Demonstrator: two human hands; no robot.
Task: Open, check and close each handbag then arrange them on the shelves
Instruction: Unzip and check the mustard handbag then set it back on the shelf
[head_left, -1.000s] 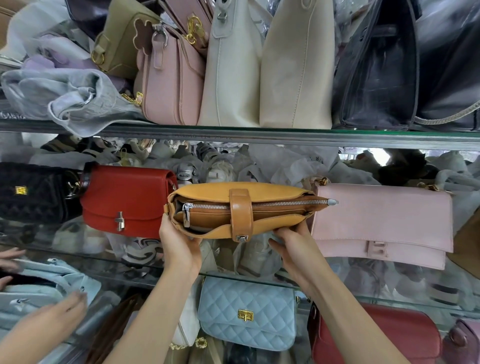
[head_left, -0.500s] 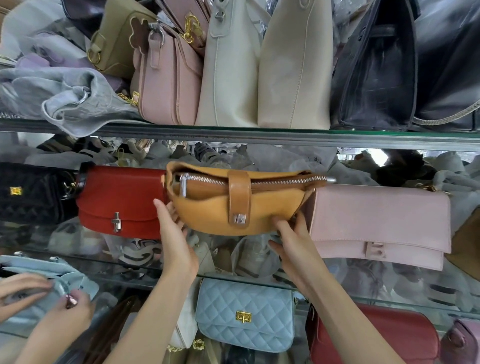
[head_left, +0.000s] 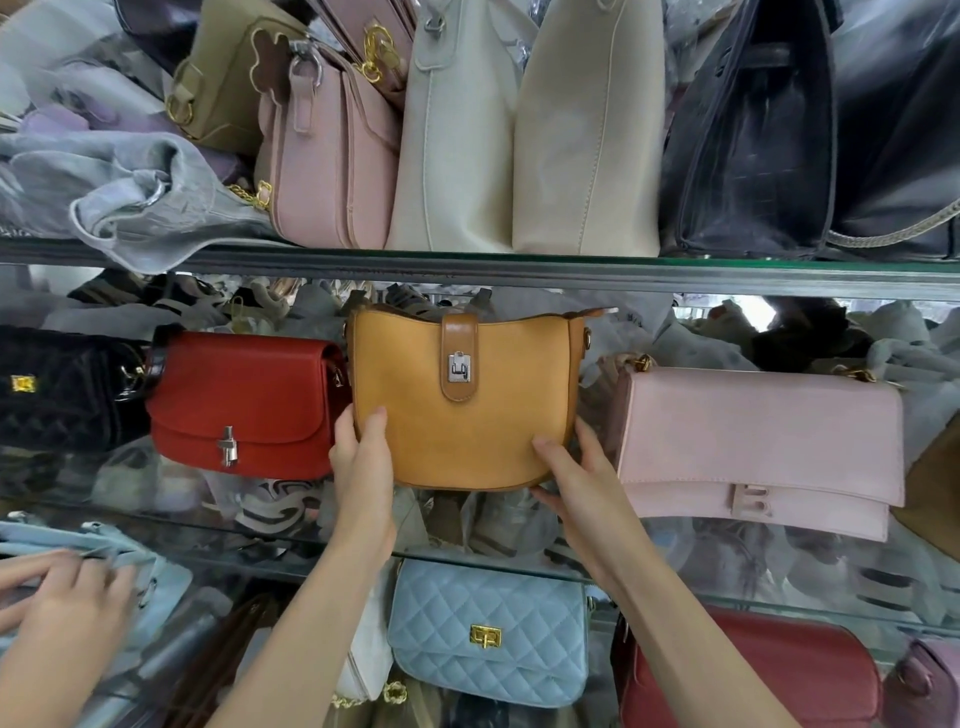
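At centre frame, our left hand (head_left: 363, 457) and right hand (head_left: 582, 483) grip the lower corners of the mustard handbag (head_left: 462, 410), upright between a red bag (head_left: 244, 405) and a pink clutch (head_left: 758, 447) on the glass shelf (head_left: 519, 564).

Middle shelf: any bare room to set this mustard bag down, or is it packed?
Only the slot the mustard bag fills now, between the red flap bag and the pink flap bag; both hands hold it there. A narrow gap shows toward the pink bag. The top shelf is packed.
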